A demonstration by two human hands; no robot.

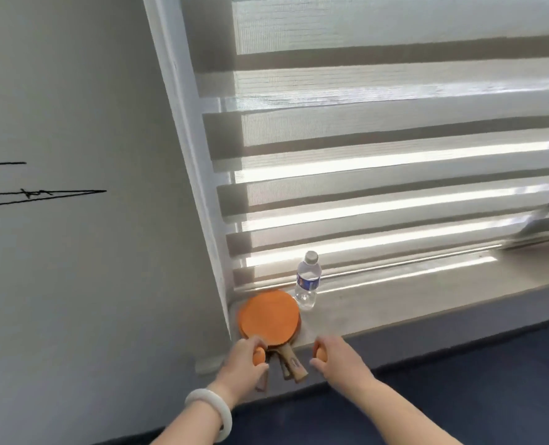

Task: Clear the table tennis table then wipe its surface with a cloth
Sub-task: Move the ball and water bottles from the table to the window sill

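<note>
On my feed the left fingers [256, 340] are curled round an orange ball [259, 357], thumb under it and the rest over the top; the right fingers [324, 342] are clamped the same way on a second orange ball [321, 354]. Both balls are half hidden by the grip. The left hand [242, 358] sits at the near left end of the window sill [379, 303], touching or just over the paddle handles; the right hand [339, 356] hovers at the sill's front edge, just beside those handles on their right, and I cannot tell whether it touches the sill.

Between the two hands lies a stack of paddles [268, 316]; orange rubber faces up, blades flat on the sill in the corner against the wall, wooden handles [294, 364] jutting past the edge towards me. I cannot count the paddles for certain; at least two handles show.

Just behind the blades, to the right, a clear water bottle [307, 281] with a blue label stands upright on the sill. A white bangle [209, 409] rings my left wrist.

Behind the sill a striped roller blind [379, 139] covers the window; light comes through its sheer bands. To the left is a pale wall [74, 91] with black scribbled lines [42, 194]. Below the sill lies a dark blue area [459, 390]; I cannot tell whether it is the table.
</note>
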